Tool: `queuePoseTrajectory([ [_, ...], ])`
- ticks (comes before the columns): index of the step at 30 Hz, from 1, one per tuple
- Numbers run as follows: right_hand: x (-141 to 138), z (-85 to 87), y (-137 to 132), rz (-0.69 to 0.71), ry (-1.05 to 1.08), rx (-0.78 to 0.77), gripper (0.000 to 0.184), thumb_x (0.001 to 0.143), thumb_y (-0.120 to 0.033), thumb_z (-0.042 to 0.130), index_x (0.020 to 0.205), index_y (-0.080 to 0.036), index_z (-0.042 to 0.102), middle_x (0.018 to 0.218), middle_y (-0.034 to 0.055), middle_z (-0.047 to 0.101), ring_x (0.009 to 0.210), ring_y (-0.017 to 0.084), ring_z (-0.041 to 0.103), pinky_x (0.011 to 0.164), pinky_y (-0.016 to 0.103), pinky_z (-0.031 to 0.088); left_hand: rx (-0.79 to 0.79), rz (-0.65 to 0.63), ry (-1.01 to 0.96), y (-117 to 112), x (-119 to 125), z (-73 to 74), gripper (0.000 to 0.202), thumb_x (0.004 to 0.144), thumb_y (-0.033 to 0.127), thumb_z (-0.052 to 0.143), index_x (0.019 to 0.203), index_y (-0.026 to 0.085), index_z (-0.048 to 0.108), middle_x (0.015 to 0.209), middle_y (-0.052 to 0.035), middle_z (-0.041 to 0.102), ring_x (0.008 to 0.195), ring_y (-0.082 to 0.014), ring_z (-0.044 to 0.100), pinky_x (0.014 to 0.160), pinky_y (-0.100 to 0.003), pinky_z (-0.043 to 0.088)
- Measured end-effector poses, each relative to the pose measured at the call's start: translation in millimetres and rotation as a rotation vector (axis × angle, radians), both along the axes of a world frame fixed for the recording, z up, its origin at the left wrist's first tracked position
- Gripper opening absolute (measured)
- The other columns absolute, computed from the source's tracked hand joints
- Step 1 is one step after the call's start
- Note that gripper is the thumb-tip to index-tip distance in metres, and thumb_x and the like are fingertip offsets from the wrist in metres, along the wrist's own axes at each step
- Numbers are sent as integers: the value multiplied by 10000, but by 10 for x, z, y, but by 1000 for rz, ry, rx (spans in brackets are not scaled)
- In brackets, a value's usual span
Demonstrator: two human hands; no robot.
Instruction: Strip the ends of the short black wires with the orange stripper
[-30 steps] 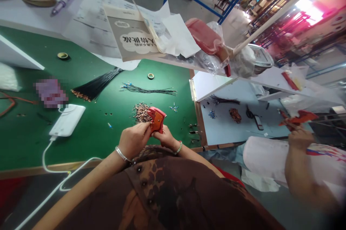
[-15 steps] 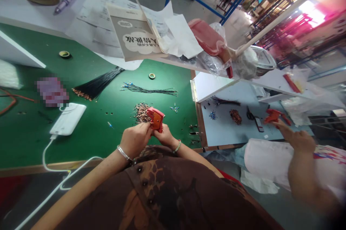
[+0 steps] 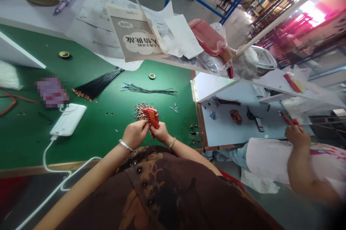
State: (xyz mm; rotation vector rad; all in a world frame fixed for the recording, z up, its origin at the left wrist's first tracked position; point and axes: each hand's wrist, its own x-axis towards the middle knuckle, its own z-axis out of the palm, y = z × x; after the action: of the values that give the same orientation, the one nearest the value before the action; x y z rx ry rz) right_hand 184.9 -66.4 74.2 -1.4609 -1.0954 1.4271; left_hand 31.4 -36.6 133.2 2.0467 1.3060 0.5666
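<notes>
In my right hand (image 3: 161, 132) is a red-and-orange hand wire stripper (image 3: 151, 116), its jaw end pointing up and left. My left hand (image 3: 136, 133) is closed in a pinch against the tool's near left side. It seems to hold a thin wire, mostly hidden by the fingers; a small blue wire tip (image 3: 116, 131) shows left of the hand. Just behind the tool lies a pile of copper-coloured wire pieces (image 3: 140, 110). Several blue-tipped pieces (image 3: 175, 108) are scattered to its right. Beyond them stretches a loose bundle of black wires with blue ends (image 3: 148, 90).
A thick black wire bundle (image 3: 98, 84), tape rolls (image 3: 152, 76) and a white power bank (image 3: 68, 119) with cable lie on the green table (image 3: 89, 143). A shelf with papers and a book (image 3: 132, 35) overhangs the back. At right, a co-worker's hand (image 3: 297, 136) holds a red tool.
My hands and the wire stripper have shifted slightly up and left. The blue wire tip has moved right and down. The co-worker's hand and red tool have moved right.
</notes>
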Motion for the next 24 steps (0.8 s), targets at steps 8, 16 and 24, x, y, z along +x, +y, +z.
queuePoseTrajectory([
  [8,128,-161,48,97,137,-120,527,761,-676,639,873,-172,534,569,-41,555,437,111,521,446,241,448,-64,136,-78,86,-100,-347,294,858,368,491,862,199,732,847,-74,752,733,-196,668,668,-273,458],
  [16,541,-110,-234,362,216,-237,556,690,-537,807,1002,-109,638,773,40,658,647,133,603,609,262,487,-11,203,-240,50,-343,-252,343,900,430,502,894,175,732,750,-34,649,660,-132,585,643,-241,455],
  [24,517,107,-204,408,302,-270,621,716,-507,807,1152,-108,617,872,58,669,761,157,632,663,266,496,37,178,-341,5,-287,-159,276,900,386,552,901,183,739,768,-24,676,683,-121,595,669,-237,458],
])
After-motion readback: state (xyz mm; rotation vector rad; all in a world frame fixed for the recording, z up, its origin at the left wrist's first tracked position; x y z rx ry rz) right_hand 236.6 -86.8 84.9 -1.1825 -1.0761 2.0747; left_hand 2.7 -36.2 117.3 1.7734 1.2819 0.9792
